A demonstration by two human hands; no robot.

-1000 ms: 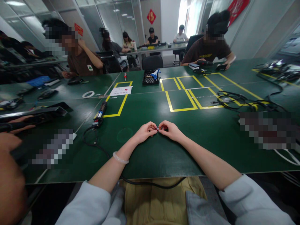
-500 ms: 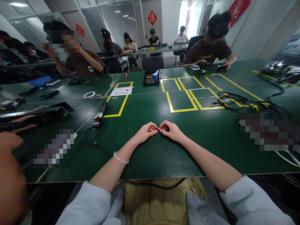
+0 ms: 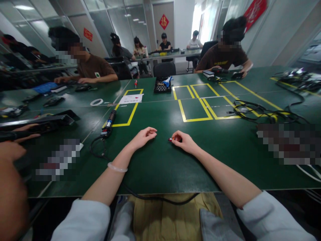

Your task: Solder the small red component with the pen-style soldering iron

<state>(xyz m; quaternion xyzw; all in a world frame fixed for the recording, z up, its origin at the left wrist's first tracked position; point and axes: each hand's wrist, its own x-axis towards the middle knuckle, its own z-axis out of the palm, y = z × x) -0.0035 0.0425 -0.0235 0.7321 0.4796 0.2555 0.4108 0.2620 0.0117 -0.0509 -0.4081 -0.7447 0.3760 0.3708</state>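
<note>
Head view: the left hand has drawn away, its grip loosely parted and seemingly empty, so the small red-and-white piece over the green tabletop is now pinched by the right hand alone.

Sheen above the near edge, matt folds below

The table has a smooth green top, glossy enough to carry soft pale reflections. Flat yellow tape is bonded to it. Toward the far edge, a white sheet looks like paper; nearer that edge's middle, a black tray looks like plastic, its surface patterned. Left of the table's centre, a cylindrical tool pairs black with a shiny, metallic-looking band. A pale bracelet is smooth. The rolled sleeves are matt cloth. Below the near edge, a black cable looks rubbery against creased, matt khaki fabric.
</note>
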